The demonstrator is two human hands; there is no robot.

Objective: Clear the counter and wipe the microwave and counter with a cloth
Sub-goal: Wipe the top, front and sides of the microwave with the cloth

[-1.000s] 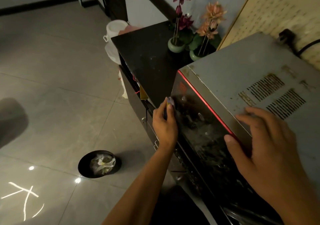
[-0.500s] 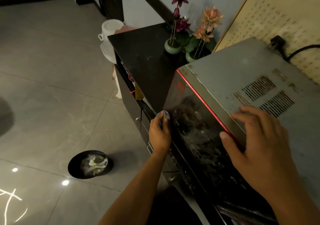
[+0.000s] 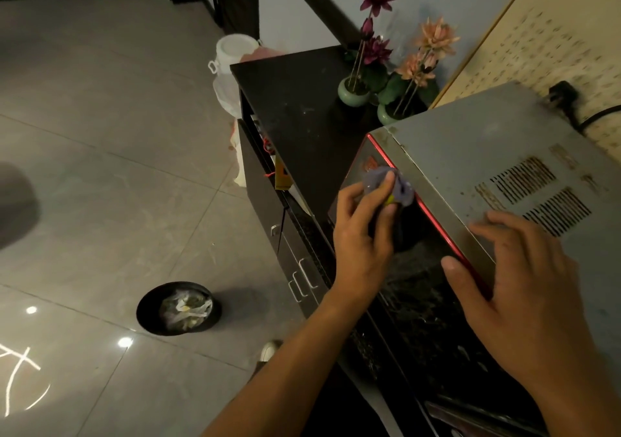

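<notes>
A grey metal microwave [image 3: 470, 154] with a dark glass door and red trim stands on a black counter [image 3: 295, 110]. My left hand [image 3: 361, 231] grips a crumpled purple cloth [image 3: 400, 188] and presses it against the upper left corner of the door, close to the red edge. My right hand [image 3: 517, 278] rests on the microwave's top front edge, fingers spread over the metal and thumb on the door.
Two small green vases of artificial flowers [image 3: 353, 90] [image 3: 389, 114] stand at the counter's back. A black bin [image 3: 178, 307] with a plastic bag sits on the tiled floor, a white container [image 3: 235, 50] beyond the counter. A plug and cable [image 3: 571, 104] run behind the microwave.
My left hand has slid the cloth up from the door's lower left edge to its upper left corner. My right hand has stayed on the top edge.
</notes>
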